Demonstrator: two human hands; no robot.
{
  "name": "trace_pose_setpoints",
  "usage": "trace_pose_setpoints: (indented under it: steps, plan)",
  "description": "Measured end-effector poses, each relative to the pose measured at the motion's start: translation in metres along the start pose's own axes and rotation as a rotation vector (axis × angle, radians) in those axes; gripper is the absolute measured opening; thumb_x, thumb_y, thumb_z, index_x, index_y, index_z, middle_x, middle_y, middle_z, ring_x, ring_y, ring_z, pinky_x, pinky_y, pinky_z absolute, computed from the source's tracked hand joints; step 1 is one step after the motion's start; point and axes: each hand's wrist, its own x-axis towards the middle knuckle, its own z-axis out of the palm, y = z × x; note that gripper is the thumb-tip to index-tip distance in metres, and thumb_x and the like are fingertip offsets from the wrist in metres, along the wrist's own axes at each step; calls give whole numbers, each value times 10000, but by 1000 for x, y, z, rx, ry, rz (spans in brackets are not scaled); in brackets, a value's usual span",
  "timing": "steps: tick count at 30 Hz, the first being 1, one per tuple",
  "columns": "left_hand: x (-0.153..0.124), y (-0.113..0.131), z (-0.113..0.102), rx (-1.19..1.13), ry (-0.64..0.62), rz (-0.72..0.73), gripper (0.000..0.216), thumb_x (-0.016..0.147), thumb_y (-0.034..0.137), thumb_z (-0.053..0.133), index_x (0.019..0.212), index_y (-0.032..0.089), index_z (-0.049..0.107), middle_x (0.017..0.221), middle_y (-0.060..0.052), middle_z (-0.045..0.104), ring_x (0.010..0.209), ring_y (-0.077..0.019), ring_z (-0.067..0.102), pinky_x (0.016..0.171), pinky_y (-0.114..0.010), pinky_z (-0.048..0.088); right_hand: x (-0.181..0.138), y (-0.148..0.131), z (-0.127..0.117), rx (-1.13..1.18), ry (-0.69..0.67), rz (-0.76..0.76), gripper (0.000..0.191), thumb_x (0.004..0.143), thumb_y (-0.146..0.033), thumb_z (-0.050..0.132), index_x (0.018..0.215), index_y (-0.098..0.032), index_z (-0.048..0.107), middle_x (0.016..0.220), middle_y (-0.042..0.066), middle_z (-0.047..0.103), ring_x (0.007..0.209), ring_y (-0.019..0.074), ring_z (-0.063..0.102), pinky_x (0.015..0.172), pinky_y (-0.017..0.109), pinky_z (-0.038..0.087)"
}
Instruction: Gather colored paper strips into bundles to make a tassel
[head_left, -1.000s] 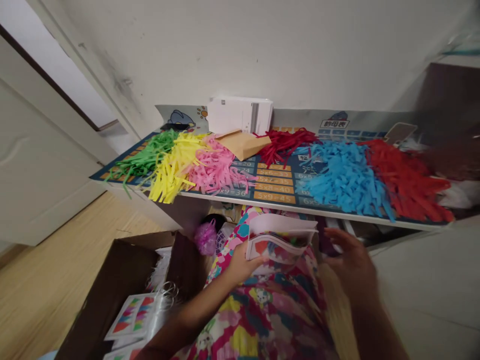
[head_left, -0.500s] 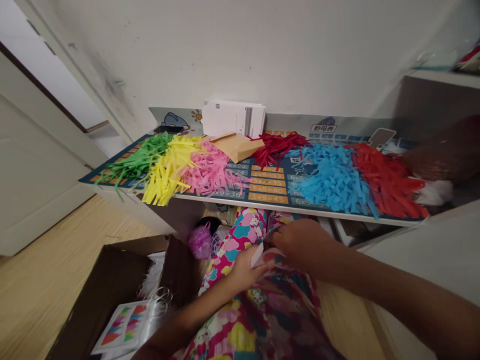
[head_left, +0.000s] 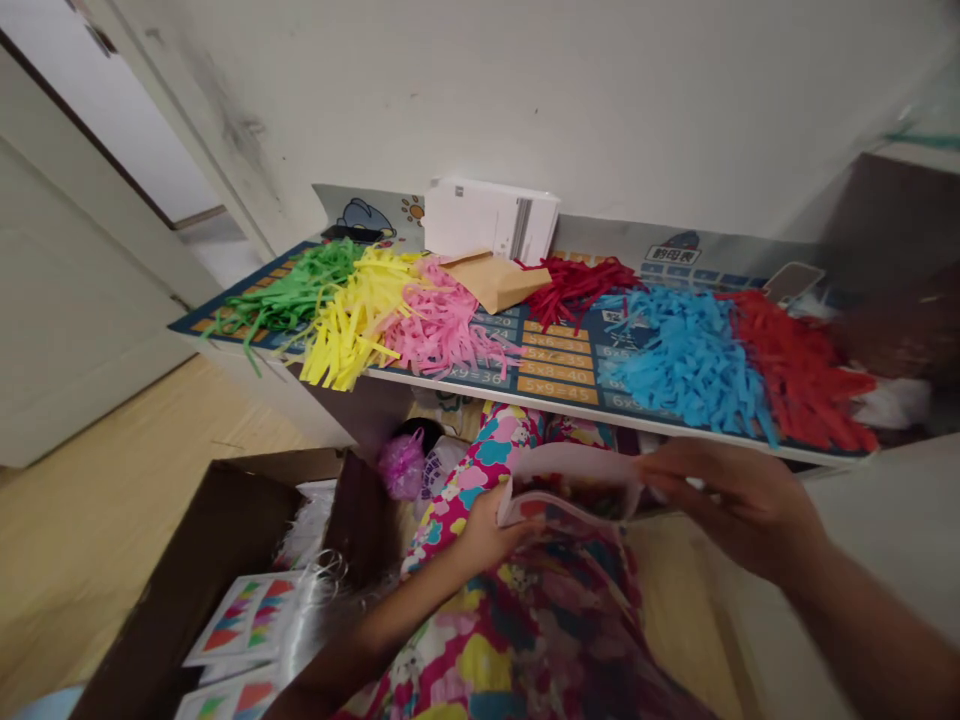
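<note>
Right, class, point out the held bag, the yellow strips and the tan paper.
Bag (head_left: 574, 466): head view, on its pale upper flap.
Yellow strips (head_left: 360, 318): head view, middle of the pile.
Tan paper (head_left: 495, 283): head view, on its broad face.

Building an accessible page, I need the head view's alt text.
A person's left hand holds an open bag over patterned clothing, right hand at its edge. Ahead, six coloured piles of strips lie on a printed mat; an open box sits lower left.
</note>
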Motion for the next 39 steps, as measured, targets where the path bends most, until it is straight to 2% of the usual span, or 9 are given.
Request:
trace_pose_setpoints:
  steps: [2, 5, 9, 14, 20, 25, 28, 32, 39]
  plan:
    - [2, 2, -1, -72, 5, -7, 333, 687, 408, 813, 907, 173, 729, 825, -55, 740, 732, -206, 650, 695, -290, 523, -15, 11, 19, 147, 333, 16, 294, 838, -480, 666, 1041, -269, 684, 957, 61, 711, 916, 261, 680, 845, 438, 546]
    - [5, 10, 0, -122, 35, -20, 342, 679, 383, 817, 944, 182, 735, 852, -56, 744, 763, -216, 660, 727, -303, 528, -38, 26, 67, 414, 163, 236, 738, 740, -622, 716, 1320, -217, 504, 1233, 148, 643, 1090, 313, 648, 886, 455, 549]
    - [9, 14, 6, -106, 112, -48, 398, 636, 390, 833, 955, 182, 714, 892, -49, 743, 793, -222, 651, 759, -321, 529, -50, 23, 104, 290, 183, 387, 502, 787, -484, 690, 1192, -219, 558, 1147, 124, 680, 1054, 298, 644, 913, 434, 527]
    - [17, 12, 3, -106, 162, -65, 497, 582, 509, 845, 904, 181, 657, 780, -10, 675, 717, -192, 590, 710, -302, 502, -41, 14, 99, 140, 271, 497, 311, 879, -487, 538, 1024, -214, 571, 941, 97, 690, 874, 282, 655, 774, 404, 533]
    - [40, 38, 3, -224, 476, 246, 550, 673, 478, 823, 1092, 204, 598, 1076, -73, 640, 1020, -230, 603, 952, -305, 450, -41, 21, 114, 329, 460, 369, 493, 935, -460, 508, 1318, -172, 391, 1210, 173, 606, 1074, 263, 633, 914, 431, 504]
    - [55, 43, 13, -213, 339, 182, 546, 747, 498, 770, 1166, 211, 570, 1108, -66, 646, 1025, -227, 619, 939, -335, 470, -48, 35, 125, 470, 511, 250, 824, 753, -492, 740, 1408, -197, 335, 1411, 199, 468, 1276, 324, 519, 1025, 510, 449]
    - [58, 38, 15, -181, 222, 112, 485, 798, 534, 710, 1129, 200, 589, 1068, -70, 671, 1022, -235, 628, 927, -353, 480, -51, 40, 122, 437, 492, 241, 801, 731, -460, 774, 1380, -191, 388, 1365, 192, 511, 1236, 326, 547, 1015, 519, 458]
    - [56, 37, 18, -28, 286, 132, 398, 820, 502, 694, 1060, 195, 612, 988, -52, 677, 933, -211, 629, 879, -335, 487, -52, 43, 120, 403, 527, 321, 587, 860, -454, 646, 1340, -186, 439, 1304, 184, 556, 1179, 299, 586, 998, 518, 471]
    - [55, 46, 21, 115, 313, 195, 330, 850, 468, 656, 1023, 190, 610, 1044, -68, 672, 939, -211, 627, 889, -341, 485, -54, 51, 125, 425, 485, 248, 873, 673, -494, 811, 1372, -188, 388, 1298, 193, 553, 1164, 332, 595, 952, 513, 504]
